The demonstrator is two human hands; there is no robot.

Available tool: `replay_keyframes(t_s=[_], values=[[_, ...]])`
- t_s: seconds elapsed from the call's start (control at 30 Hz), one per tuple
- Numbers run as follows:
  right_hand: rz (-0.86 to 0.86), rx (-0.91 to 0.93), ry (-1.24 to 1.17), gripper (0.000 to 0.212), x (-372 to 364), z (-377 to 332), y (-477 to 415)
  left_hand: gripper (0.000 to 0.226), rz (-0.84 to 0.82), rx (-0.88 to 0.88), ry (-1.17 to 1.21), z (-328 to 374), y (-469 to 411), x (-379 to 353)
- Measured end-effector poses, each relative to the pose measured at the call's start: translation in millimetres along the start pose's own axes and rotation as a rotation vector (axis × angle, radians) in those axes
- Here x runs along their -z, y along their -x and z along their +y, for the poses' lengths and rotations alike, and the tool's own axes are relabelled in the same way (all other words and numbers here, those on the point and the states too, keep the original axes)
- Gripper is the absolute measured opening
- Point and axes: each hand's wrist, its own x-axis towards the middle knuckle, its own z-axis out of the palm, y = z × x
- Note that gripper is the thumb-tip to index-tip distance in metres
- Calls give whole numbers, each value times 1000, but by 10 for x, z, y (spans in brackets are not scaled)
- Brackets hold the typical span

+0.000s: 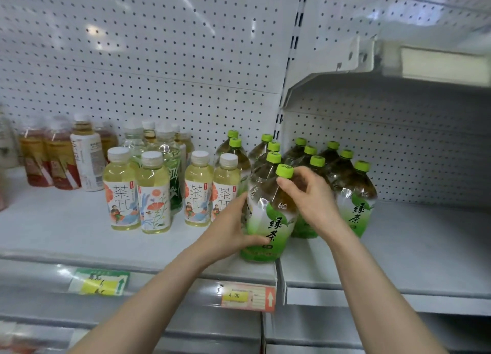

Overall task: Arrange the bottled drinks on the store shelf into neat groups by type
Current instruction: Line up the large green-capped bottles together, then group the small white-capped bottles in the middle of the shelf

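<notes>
At the far left of the store shelf (66,236) stand a few amber drinks with red labels (49,157) and one white-wrapped bottle (87,157), already bunched together. Next come the pale yellow tea bottles (154,194) with white caps and flowered labels, standing in two loose pairs with a gap between them and a clear bottle with a green pattern (174,183) mixed in behind; this group, I judge, needs tidying. Further right, the left hand (228,229) is wrapped around the lower body of a large green tea bottle (268,218), thumb across the label, while the right hand (310,197) pinches its neck just under the lime-green cap. It stands upright at the shelf's front edge, in front of the other green tea bottles (334,178), which form near-finished rows. It is clear plastic with brown tea, a green-and-white label and dark characters. Sorting looks about halfway done; the right-hand bay lies bare
</notes>
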Motion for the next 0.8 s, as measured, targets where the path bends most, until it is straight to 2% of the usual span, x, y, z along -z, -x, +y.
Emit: replay_keyframes(t_s=[0.07, 0.17, 0.2, 0.27, 0.33, 0.4, 0.47, 0.5, 0.63, 0.7, 0.8], values=[[1, 30, 51, 30, -17, -11, 30, 86, 133, -36, -174, 38, -36, 153], [-5, 81, 118, 29, -90, -63, 45, 67, 454, -96, -422, 6, -232, 472], [-11, 88, 123, 28, -114, -74, 44, 66, 483, -78, -543, -1, -335, 558], [-20, 83, 130, 29, -134, -79, 38, 70, 404, 2, -798, -28, -561, 651], [-19, 86, 135, 32, -127, -64, 41, 66, 283, 31, -952, -10, -698, 639], [-36, 105, 166, 42, -114, -50, 54, 59, 260, -8, -885, 36, -723, 592], [-58, 137, 209, 57, -119, -48, 58, 54, 321, -60, -692, 111, -646, 530], [-64, 152, 221, 58, -131, -47, 53, 53, 346, -81, -610, 146, -574, 496], [-30, 164, 240, 34, -184, -32, 25, 49, 464, -67, -440, 140, -238, 505], [19, 204, 259, 28, -242, -45, 50, 47, 575, -20, -360, 92, -60, 642], [91, 262, 241, 24, -428, -125, 87, 49, 647, 1, -266, 78, 187, 880]])
